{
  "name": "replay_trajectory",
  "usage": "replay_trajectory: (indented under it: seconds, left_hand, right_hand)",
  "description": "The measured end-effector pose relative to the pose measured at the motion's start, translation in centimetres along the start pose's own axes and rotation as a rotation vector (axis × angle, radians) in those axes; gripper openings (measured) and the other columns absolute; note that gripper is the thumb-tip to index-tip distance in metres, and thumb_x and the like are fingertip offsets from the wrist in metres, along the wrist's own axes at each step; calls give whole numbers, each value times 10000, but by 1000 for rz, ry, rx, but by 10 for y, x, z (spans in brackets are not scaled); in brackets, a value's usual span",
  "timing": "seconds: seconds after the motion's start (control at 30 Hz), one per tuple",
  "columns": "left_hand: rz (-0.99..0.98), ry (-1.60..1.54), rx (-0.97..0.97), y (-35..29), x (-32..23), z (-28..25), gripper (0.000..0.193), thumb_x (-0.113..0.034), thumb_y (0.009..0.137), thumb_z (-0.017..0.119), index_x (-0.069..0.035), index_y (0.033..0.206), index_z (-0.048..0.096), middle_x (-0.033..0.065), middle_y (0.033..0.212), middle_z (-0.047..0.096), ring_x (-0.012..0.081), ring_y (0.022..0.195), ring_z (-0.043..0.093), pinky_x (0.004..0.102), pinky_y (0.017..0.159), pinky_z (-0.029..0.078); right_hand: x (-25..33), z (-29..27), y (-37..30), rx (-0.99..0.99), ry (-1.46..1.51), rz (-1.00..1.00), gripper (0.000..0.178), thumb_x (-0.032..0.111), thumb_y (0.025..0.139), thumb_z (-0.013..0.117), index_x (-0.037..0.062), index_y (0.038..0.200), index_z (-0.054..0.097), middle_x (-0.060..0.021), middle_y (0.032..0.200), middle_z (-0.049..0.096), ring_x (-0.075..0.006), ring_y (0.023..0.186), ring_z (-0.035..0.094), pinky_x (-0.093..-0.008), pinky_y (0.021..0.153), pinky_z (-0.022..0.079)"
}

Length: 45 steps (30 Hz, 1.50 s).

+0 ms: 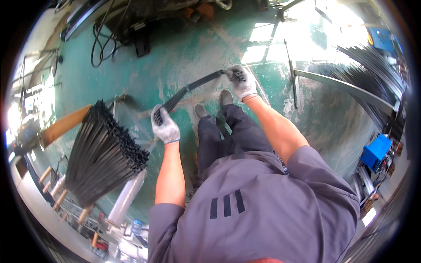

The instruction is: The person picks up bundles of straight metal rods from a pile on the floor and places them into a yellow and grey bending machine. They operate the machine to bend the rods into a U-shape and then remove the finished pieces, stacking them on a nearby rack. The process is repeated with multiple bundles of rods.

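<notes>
A bundle of long, thin black strips (195, 84) spans the space between my hands, over the floor in front of my feet. My left hand (166, 126), in a whitish knit glove, is closed around its near-left end, where the strips fan out slightly. At the far-right end, my right hand (242, 82) is closed on the strips, in a matching glove with dark marks on it. The right fingers are slightly blurred. To the left of my left hand hangs a thick stack of similar black strips (103, 153), their dark ends bunched toward me.
An orange-brown beam (66, 126) meets the left stack. At right, a metal bar on a stand (344, 85) carries more black strips (372, 72). A blue box (376, 152) sits below them. Dark machinery with cables (144, 26) stands far ahead on the worn green floor (175, 57).
</notes>
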<state>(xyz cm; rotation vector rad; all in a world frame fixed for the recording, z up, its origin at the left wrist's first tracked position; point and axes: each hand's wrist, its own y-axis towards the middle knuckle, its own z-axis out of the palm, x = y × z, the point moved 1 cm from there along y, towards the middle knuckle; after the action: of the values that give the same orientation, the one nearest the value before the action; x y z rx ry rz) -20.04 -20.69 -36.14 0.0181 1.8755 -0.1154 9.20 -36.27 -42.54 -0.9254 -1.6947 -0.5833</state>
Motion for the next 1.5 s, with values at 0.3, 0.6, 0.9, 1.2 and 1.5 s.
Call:
replay_trajectory:
  seconds: [0.3,0.6,0.9,1.2,1.5]
  left_hand:
    - [-675,93,346,-8,14,-30,291,-247,1004,777,-92,1225,668,26,992,695,157,814,649,350,732,544]
    - [-283,-490,1336,-190,-221,178,433,-355,1061,701,-24,1332,636,153,1367,687,250,1265,654,418,1141,511]
    - [-712,-706,1267,-198,-321,230,266,-324,1059,667,-61,1018,686,156,1088,720,426,1165,688,644,1072,541]
    - [-806,-751,1492,-215,-375,326,276,-322,1039,692,-60,955,713,144,1065,720,433,1204,636,651,1113,476]
    - [-1085,-610,1410,-190,-386,475,332,-334,1100,610,-18,1079,709,151,1079,763,350,1083,711,552,1030,573]
  right_hand:
    - [203,-52,-33,413,-349,-374,315,157,731,799,95,1034,737,-173,867,715,-453,887,700,-501,768,573]
    - [364,-130,-66,375,-419,-242,270,241,902,735,50,1078,662,-178,880,743,-415,856,743,-525,776,587]
    - [204,-345,-185,-305,70,365,481,429,817,926,44,1017,719,-83,937,744,-279,796,717,-447,713,576]
    - [67,-462,-147,-1000,1836,-157,356,409,1049,686,53,1071,675,-76,934,699,-259,991,703,-508,1146,510]
    - [241,-610,21,-1247,1257,-320,273,358,1110,623,98,1034,586,40,663,363,-141,563,407,-357,608,442]
